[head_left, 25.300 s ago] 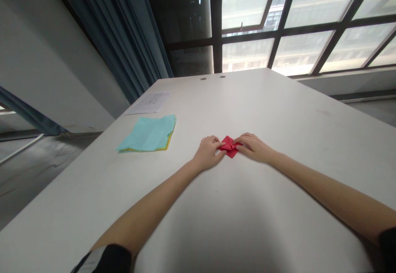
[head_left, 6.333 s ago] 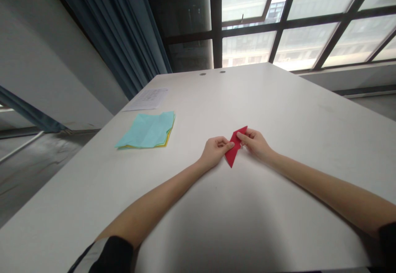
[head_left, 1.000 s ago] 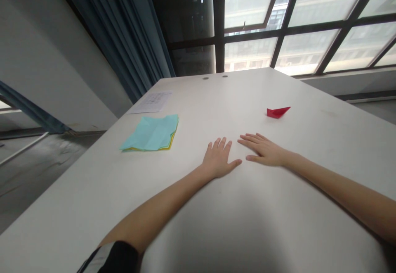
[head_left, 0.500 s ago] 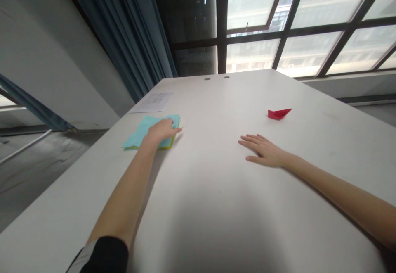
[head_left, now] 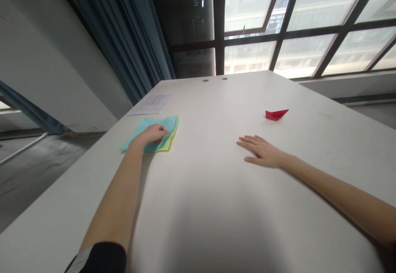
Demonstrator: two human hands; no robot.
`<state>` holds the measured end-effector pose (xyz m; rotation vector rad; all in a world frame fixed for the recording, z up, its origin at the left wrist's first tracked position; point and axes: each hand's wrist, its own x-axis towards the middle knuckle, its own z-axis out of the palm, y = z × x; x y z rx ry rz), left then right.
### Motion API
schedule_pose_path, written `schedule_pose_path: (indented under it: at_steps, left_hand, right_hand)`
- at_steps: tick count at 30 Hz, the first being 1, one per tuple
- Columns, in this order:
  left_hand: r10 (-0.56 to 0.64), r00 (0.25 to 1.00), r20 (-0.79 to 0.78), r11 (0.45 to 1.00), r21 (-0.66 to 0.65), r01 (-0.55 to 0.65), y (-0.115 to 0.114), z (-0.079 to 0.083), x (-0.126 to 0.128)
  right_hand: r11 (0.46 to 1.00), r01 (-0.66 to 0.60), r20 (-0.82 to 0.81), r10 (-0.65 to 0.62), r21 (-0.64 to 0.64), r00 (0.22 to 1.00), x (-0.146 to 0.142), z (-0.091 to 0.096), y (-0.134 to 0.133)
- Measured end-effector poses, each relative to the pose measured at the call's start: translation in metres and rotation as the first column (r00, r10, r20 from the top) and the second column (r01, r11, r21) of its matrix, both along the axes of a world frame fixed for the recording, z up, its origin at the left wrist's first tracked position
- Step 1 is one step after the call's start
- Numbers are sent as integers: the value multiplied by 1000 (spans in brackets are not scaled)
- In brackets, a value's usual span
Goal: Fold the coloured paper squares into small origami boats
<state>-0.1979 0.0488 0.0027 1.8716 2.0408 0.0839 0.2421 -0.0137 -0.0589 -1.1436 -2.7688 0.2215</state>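
Note:
A stack of coloured paper lies at the left of the white table (head_left: 204, 207). On top is a light blue sheet (head_left: 170, 122), with green and yellow paper (head_left: 170, 145) showing beneath its right edge. My left hand (head_left: 151, 134) is over the stack, thumb and fingers closed on the blue sheet near its right side, where the sheet looks bent. Flat on the tabletop to the right rests my right hand (head_left: 262, 151), fingers stretched out and holding nothing. Beyond it sits a small red folded-paper boat (head_left: 276, 115).
A white printed sheet (head_left: 150, 104) lies behind the coloured stack, along the table's left edge. Two round grey discs (head_left: 205, 80) are set near the far edge. A blue curtain (head_left: 130, 37) and dark-framed windows (head_left: 247, 54) stand beyond the table.
My left hand has moved slightly left over the stack, and its spread fingers have closed on the blue sheet. The right hand stays flat in place.

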Motion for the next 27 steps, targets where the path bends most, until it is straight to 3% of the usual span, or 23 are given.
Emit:
schedule_pose_path:
  at_steps: [2, 4, 8, 12, 15, 19, 22, 27]
  left_hand:
    - [-39, 985, -166, 998, 49, 48, 0, 6, 5]
    - [-3, 956, -294, 993, 116, 39, -1, 15, 14]
    - [129, 906, -403, 962, 274, -15, -15, 42, 43]
    - [95, 866, -491, 911, 393, 123, -36, 60, 89]
    - [-56, 852, -521, 887, 365, 282, -52, 55, 130]
    - [-344, 806, -481, 843, 221, 491, -71, 31, 174]
    - [-481, 774, -411, 816, 112, 567, -82, 17, 193]
    - [-637, 742, -210, 764, -41, 644, -91, 11, 206]
  right_hand:
    - [1000, 4, -8, -4, 0, 1000, 3, 0, 1]
    - [1000, 9, -12, -9, 0, 1000, 5, 1, 1]
    - [1000, 14, -20, -14, -2, 1000, 7, 4, -1]
    - [1000, 15, -27, -16, -4, 1000, 8, 5, -1]
    - [1000, 11, -50, -11, 4, 999, 10, 3, 0]
    - [998, -5, -165, 16, 65, 986, 12, 2, -1]
    - [985, 11, -263, 35, 172, 964, 11, 1, -2]
    - [951, -30, -271, 117, 307, 956, 10, -2, -1]
